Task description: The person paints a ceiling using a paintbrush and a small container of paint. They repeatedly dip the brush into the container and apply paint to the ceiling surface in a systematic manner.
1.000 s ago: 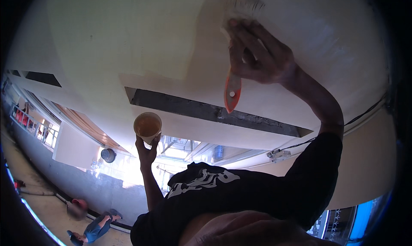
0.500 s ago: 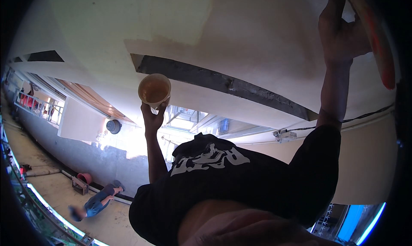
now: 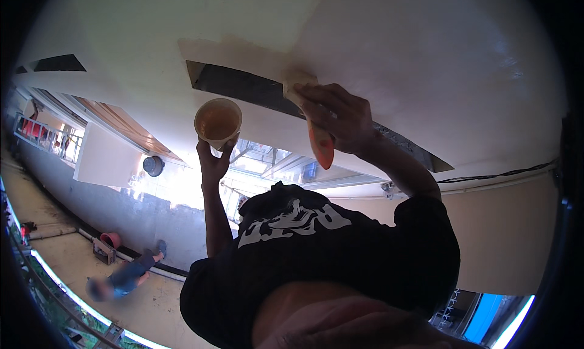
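My left hand [image 3: 214, 160] is wrapped round the base of a pale round cup [image 3: 218, 121] with light brownish liquid in it. In my right hand [image 3: 340, 115] is a wide paintbrush [image 3: 321, 145] whose handle ends in orange. Its bristle end lies at the upper edge of a long dark slot [image 3: 240, 86] cut in the pale painted surface [image 3: 377, 38]; whether the bristles touch the surface I cannot tell. The cup sits just below the slot's left end, apart from the brush. Darker, damp-looking patches show on the surface above the slot.
A dark cable [image 3: 496, 174] runs along the surface at the right. Windows [image 3: 261, 157] shine brightly behind my arms. At the lower left are a person in blue [image 3: 125, 280], a pink bucket [image 3: 111, 239], a crate [image 3: 103, 250] and a railing [image 3: 48, 139].
My right hand has swung from the far upper right to the middle with the paintbrush, coming close to the cup. My left hand and the cup have barely moved.
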Tool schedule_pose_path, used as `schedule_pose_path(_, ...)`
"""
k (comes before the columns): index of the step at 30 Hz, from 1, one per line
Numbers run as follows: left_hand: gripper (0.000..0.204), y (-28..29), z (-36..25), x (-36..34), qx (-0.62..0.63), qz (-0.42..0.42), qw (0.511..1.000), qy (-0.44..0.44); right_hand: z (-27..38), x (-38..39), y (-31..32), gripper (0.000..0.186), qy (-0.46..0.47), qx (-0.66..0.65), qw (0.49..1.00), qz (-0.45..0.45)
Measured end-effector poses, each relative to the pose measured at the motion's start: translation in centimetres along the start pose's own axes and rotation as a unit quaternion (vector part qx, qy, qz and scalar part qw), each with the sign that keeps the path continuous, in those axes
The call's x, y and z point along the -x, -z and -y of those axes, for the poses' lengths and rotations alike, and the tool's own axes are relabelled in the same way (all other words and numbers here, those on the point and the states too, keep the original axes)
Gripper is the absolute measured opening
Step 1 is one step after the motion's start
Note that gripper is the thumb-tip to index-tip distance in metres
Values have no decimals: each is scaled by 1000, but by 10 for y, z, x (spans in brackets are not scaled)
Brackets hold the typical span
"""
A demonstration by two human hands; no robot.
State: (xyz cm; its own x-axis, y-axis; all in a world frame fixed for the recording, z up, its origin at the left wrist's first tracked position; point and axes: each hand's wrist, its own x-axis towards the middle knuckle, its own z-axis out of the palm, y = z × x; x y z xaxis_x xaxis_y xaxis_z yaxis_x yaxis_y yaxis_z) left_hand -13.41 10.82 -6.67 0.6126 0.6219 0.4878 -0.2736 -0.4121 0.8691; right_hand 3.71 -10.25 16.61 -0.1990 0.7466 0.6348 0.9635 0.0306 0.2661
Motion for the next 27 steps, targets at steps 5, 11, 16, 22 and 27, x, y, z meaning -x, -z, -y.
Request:
schedule_pose_path(5,50,1,-5,-10,10,29,1000,7,-40,-59,70,29,-49,66,976,-202)
schedule_pose_path(11,51,2,-9,0,5,43,999,27,-43,-61,66,26,9,151,955,-256)
schedule_pose_path(16,52,3,-7,16,-4,38,998,57,-4,25,-11,26,44,141,989,-15)
schedule_pose_path(22,56,17,-6,15,-33,46,996,73,22,41,-27,33,-109,-73,988,-83)
schedule_pose_path(27,64,3,-16,-7,-52,72,996,23,33,49,-12,28,-229,-288,915,-162)
